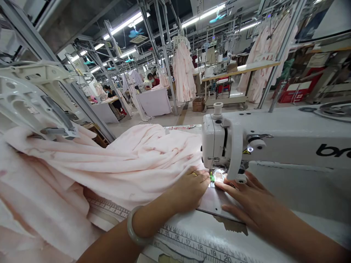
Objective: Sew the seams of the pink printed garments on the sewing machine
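1. Under the head of the sewing machine (274,138), the pink fabric (131,160) meets the presser foot (212,178) with its edge; its long axis runs from there leftward, bunched in folds across the table (301,190).
2. Left hand (189,190) lies flat on the fabric's near edge, fingers together, tips just beside the foot; it presses rather than grips.
3. Right hand (246,204) rests flat and spread on the metal plate (214,202), right of the fabric, index tip near the foot; whether it touches cloth, I cannot tell.
4. Printed ruler (192,244) lies along the table's front.
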Motion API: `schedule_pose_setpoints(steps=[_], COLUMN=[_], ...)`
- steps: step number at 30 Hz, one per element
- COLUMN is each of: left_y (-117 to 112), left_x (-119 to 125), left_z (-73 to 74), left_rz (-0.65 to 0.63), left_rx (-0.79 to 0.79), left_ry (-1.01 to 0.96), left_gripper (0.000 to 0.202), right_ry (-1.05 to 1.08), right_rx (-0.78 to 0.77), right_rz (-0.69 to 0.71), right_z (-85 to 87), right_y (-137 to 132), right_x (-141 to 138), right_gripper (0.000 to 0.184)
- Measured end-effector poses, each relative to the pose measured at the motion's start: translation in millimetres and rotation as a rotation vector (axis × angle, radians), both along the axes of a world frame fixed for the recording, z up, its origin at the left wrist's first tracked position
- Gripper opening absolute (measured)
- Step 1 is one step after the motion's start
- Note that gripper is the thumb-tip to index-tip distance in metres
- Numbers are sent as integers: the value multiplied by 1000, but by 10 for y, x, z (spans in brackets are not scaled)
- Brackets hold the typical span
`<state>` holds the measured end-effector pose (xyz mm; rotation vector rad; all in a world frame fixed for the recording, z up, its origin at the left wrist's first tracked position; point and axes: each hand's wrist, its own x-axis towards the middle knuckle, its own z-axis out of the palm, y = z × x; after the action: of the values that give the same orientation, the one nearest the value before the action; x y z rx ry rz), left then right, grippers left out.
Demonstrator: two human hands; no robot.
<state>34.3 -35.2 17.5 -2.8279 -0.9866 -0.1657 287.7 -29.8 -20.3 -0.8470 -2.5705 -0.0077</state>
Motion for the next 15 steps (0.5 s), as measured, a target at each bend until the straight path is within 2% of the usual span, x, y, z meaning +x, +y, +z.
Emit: schedule_pose_setpoints(steps=[5, 15], left_y=[2, 12], left_x=[7, -14], left_z=[10, -28], left_rz=[13, 28], left_rx=[-8, -30], left_ry=[15, 21], left_gripper=[33, 43], right_ry=[-14, 0], right_rx=[-36, 31], right_rz=[-12, -28], right_z=[-26, -69], right_y=[22, 82], right_x=[24, 54], right_gripper=[43, 38])
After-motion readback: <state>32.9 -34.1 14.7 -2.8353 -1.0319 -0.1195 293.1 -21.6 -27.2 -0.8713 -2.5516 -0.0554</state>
